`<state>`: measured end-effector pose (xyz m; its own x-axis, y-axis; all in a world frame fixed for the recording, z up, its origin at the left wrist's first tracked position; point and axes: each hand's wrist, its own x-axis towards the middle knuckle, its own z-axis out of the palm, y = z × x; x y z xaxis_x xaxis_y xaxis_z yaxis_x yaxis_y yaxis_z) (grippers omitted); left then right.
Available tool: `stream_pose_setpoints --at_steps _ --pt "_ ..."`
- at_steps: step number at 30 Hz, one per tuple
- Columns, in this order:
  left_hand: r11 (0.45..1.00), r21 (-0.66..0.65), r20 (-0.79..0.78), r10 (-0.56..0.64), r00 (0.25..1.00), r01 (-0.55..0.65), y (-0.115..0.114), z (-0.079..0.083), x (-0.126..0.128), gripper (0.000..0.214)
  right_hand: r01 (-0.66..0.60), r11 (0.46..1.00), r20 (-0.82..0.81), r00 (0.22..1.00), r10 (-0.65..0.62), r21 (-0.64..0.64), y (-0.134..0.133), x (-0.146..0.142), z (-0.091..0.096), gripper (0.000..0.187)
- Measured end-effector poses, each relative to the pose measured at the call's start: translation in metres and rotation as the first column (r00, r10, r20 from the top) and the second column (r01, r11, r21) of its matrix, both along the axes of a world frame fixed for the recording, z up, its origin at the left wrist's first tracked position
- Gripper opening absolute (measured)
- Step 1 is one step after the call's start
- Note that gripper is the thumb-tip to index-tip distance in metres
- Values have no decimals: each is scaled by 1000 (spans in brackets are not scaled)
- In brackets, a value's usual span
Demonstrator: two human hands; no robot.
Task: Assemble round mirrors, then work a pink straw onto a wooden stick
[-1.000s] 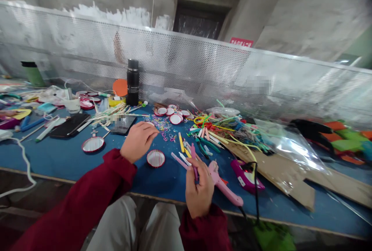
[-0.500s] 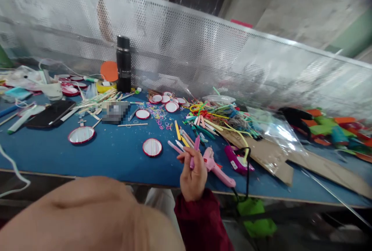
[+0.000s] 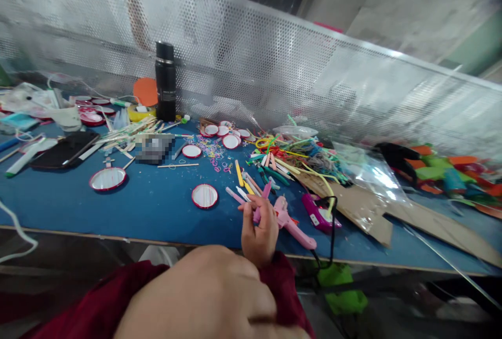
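Note:
My right hand (image 3: pixel 259 232) is at the table's front edge, fingers curled around a pinkish-purple marker (image 3: pixel 266 190) that shows between thumb and fingers. Just beyond it lie several markers and sticks, among them a yellow one (image 3: pixel 239 173) and a pale pink one (image 3: pixel 234 195). A pink glue gun (image 3: pixel 295 230) rests directly right of this hand. Very close to the camera, my left hand (image 3: pixel 212 297) fills the bottom middle, its back towards me and blurred. Its fingertips are hidden, so I cannot see whether it holds anything.
Round red-rimmed lids (image 3: pixel 204 196) lie about the blue table (image 3: pixel 164 211). A black flask (image 3: pixel 165 82) stands by the perforated metal screen (image 3: pixel 251 51). Pipe cleaners (image 3: pixel 309 153), cardboard (image 3: pixel 353 208) and a purple device with a black cable (image 3: pixel 316 213) are to the right.
My left hand has moved rightwards across the bottom, bringing its dark red sleeve into view. My right hand has shifted slightly, its thumb now standing further from the fingers, with the marker still there.

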<state>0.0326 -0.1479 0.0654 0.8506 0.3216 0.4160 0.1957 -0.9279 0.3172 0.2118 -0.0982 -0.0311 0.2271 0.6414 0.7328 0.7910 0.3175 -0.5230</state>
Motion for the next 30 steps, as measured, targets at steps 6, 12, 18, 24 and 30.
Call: stream_pose_setpoints --at_steps 6,12,18,24,30 --pt "953 20 -30 303 953 -302 63 -24 -16 38 163 977 -54 986 -157 136 -2 -3 -6 20" --pt "814 132 -117 579 807 -565 110 -57 -13 60 128 979 -24 992 -125 156 -2 -5 -1 17" --pt "829 128 -220 559 799 -544 124 -65 -7 50 98 986 -14 995 -97 137 -1 -1 -3 14" --pt "850 71 -216 523 824 -521 121 -69 -11 58 84 986 -10 996 -83 141 0 1 -6 12" --pt "833 107 -74 552 831 -543 126 -69 -11 65 80 983 45 995 -88 163 0 3 -9 17"
